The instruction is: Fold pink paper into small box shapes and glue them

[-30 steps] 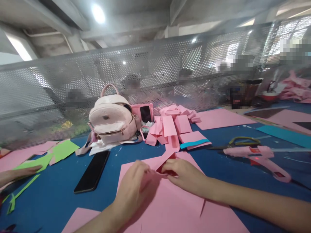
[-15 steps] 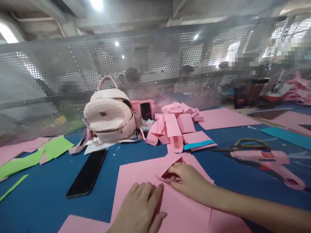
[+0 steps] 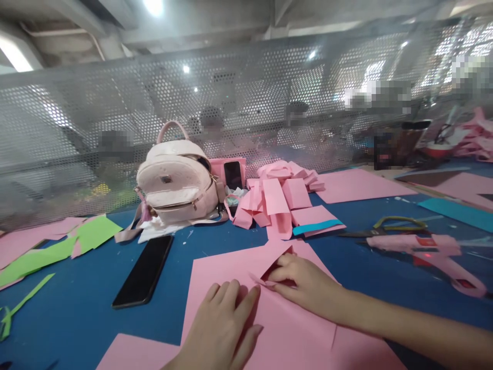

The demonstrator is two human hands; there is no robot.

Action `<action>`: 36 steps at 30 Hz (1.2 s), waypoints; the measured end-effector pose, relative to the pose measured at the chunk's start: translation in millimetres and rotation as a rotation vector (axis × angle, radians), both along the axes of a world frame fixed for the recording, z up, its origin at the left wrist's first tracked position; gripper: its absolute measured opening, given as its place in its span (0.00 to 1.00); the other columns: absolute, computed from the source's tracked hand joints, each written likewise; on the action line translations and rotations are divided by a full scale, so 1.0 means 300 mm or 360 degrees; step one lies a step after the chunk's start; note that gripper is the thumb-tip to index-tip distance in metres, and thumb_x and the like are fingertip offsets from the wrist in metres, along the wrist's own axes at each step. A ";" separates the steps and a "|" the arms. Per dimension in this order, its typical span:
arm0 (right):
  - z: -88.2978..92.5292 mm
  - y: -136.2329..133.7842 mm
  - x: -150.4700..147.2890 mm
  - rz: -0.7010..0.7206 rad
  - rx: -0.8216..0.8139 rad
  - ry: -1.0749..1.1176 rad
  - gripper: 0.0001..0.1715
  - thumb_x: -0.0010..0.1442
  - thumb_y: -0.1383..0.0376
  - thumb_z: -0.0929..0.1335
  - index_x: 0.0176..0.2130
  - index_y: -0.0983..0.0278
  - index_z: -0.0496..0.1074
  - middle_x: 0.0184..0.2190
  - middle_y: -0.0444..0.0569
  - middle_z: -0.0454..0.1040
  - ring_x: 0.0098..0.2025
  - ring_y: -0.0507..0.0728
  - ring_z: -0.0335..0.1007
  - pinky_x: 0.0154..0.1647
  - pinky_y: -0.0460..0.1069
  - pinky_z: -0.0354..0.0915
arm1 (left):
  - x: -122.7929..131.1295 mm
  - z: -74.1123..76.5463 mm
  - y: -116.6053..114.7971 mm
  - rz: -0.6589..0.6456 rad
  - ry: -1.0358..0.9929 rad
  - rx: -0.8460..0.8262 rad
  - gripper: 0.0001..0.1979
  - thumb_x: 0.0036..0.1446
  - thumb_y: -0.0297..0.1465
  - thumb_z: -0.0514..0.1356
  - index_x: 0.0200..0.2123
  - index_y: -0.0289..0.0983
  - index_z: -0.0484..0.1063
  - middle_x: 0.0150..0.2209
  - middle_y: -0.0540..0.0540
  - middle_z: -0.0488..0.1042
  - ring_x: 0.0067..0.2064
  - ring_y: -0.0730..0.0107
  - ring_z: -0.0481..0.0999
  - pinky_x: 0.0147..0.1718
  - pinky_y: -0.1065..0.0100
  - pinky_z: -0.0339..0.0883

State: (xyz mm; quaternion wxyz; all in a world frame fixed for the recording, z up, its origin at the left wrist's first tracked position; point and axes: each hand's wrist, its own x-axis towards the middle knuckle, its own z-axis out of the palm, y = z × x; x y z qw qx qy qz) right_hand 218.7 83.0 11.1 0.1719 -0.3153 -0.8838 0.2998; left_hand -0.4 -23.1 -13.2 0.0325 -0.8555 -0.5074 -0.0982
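Pink paper [image 3: 215, 264] lies in front of me, with a folded layer on top whose upper end stands up in a pocket-like flap. My left hand [image 3: 225, 326] rests on this paper just below the fold, fingers stretched out and thumb apart. At the flap, my right hand [image 3: 295, 277] has its fingertips tucked inside the opening and its thumb along the lower edge, gripping the paper; the tips themselves are partly hidden.
A black phone [image 3: 143, 272] lies left of the paper. Behind stand a pale pink backpack [image 3: 175, 180] and a pile of folded pink paper pieces [image 3: 275, 198]. To the right are scissors [image 3: 400, 224] and a pink glue gun [image 3: 423, 246]. Green paper [image 3: 96, 234] lies far left.
The view has shifted slightly left, so things sit a little further right, and more green strip shows at the left edge. Both hands keep nearly the same places on the paper.
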 end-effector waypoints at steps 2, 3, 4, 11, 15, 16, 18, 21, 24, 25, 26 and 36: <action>0.016 0.001 0.008 0.0025 -0.0042 -0.0072 0.14 0.68 0.61 0.67 0.39 0.59 0.83 0.45 0.51 0.79 0.46 0.60 0.74 0.48 0.52 0.67 | -0.002 0.007 0.000 -0.0014 -0.0015 -0.0011 0.27 0.63 0.33 0.60 0.64 0.40 0.61 0.42 0.43 0.69 0.39 0.56 0.69 0.38 0.58 0.61; 0.025 0.002 0.011 0.0038 -0.0058 -0.0093 0.15 0.68 0.59 0.66 0.40 0.59 0.83 0.44 0.52 0.78 0.45 0.60 0.74 0.47 0.51 0.67 | -0.003 0.011 0.001 -0.0024 -0.0021 -0.0014 0.27 0.63 0.32 0.59 0.64 0.40 0.61 0.42 0.43 0.69 0.39 0.56 0.69 0.37 0.58 0.61; 0.034 0.003 0.013 0.0052 -0.0065 -0.0100 0.16 0.69 0.58 0.66 0.40 0.59 0.83 0.43 0.52 0.78 0.44 0.59 0.74 0.46 0.51 0.67 | -0.004 0.014 0.002 -0.0033 -0.0027 -0.0009 0.26 0.63 0.32 0.59 0.64 0.40 0.62 0.42 0.43 0.69 0.39 0.57 0.69 0.37 0.58 0.61; 0.071 0.027 0.027 0.0027 0.0018 -0.0029 0.12 0.66 0.62 0.68 0.38 0.60 0.83 0.39 0.48 0.82 0.40 0.57 0.77 0.42 0.49 0.67 | 0.001 0.039 0.009 -0.0050 -0.0016 0.0028 0.23 0.64 0.31 0.58 0.62 0.38 0.64 0.41 0.42 0.70 0.37 0.56 0.68 0.36 0.59 0.61; 0.081 0.051 0.040 0.0046 0.0046 -0.0021 0.12 0.62 0.68 0.69 0.41 0.58 0.83 0.41 0.45 0.84 0.42 0.57 0.79 0.44 0.48 0.67 | 0.003 0.053 0.006 -0.0076 0.0017 0.0018 0.22 0.64 0.31 0.57 0.61 0.37 0.65 0.41 0.42 0.70 0.37 0.56 0.68 0.36 0.58 0.62; 0.085 0.055 0.042 0.0059 0.0045 -0.0010 0.13 0.61 0.69 0.69 0.42 0.58 0.83 0.41 0.45 0.84 0.42 0.57 0.79 0.44 0.48 0.67 | 0.003 0.055 0.005 -0.0076 0.0021 0.0015 0.22 0.64 0.30 0.57 0.61 0.37 0.65 0.41 0.42 0.70 0.38 0.56 0.68 0.36 0.58 0.62; 0.091 0.061 0.044 0.0083 0.0034 -0.0004 0.12 0.61 0.69 0.69 0.41 0.58 0.83 0.40 0.45 0.84 0.41 0.56 0.79 0.43 0.47 0.67 | 0.003 0.058 0.003 -0.0077 0.0027 -0.0001 0.22 0.65 0.30 0.56 0.61 0.37 0.64 0.41 0.41 0.70 0.38 0.55 0.69 0.36 0.58 0.62; 0.094 0.067 0.046 0.0130 0.0014 -0.0015 0.11 0.60 0.71 0.69 0.38 0.60 0.83 0.37 0.44 0.83 0.38 0.55 0.78 0.42 0.47 0.66 | 0.003 0.060 0.002 -0.0082 0.0035 -0.0027 0.22 0.65 0.30 0.55 0.61 0.36 0.64 0.41 0.41 0.70 0.38 0.55 0.68 0.36 0.57 0.62; 0.088 0.071 0.050 0.0179 0.0052 -0.0034 0.09 0.59 0.72 0.71 0.35 0.62 0.82 0.35 0.45 0.83 0.38 0.55 0.77 0.42 0.47 0.66 | 0.003 0.061 0.004 -0.0090 0.0030 -0.0031 0.22 0.65 0.30 0.55 0.62 0.36 0.63 0.41 0.40 0.70 0.38 0.54 0.68 0.36 0.57 0.63; 0.085 0.071 0.051 0.0190 0.0072 -0.0046 0.08 0.59 0.71 0.71 0.35 0.62 0.82 0.35 0.45 0.82 0.39 0.55 0.77 0.42 0.47 0.66 | 0.004 0.061 0.005 -0.0092 0.0027 -0.0028 0.22 0.65 0.30 0.55 0.62 0.36 0.63 0.41 0.40 0.70 0.38 0.54 0.68 0.36 0.57 0.63; 0.083 0.070 0.052 0.0205 0.0092 -0.0063 0.08 0.59 0.71 0.71 0.35 0.61 0.82 0.35 0.45 0.82 0.40 0.56 0.76 0.42 0.47 0.66 | 0.004 0.060 0.006 -0.0093 0.0025 -0.0023 0.22 0.65 0.29 0.55 0.62 0.36 0.63 0.41 0.40 0.70 0.38 0.54 0.69 0.36 0.57 0.63; 0.034 0.018 0.021 0.0343 0.0244 -0.0130 0.11 0.65 0.71 0.67 0.38 0.62 0.80 0.40 0.48 0.76 0.41 0.55 0.74 0.41 0.47 0.65 | 0.003 0.061 0.007 -0.0108 0.0009 -0.0020 0.23 0.64 0.28 0.55 0.62 0.36 0.64 0.39 0.41 0.70 0.37 0.55 0.70 0.34 0.56 0.67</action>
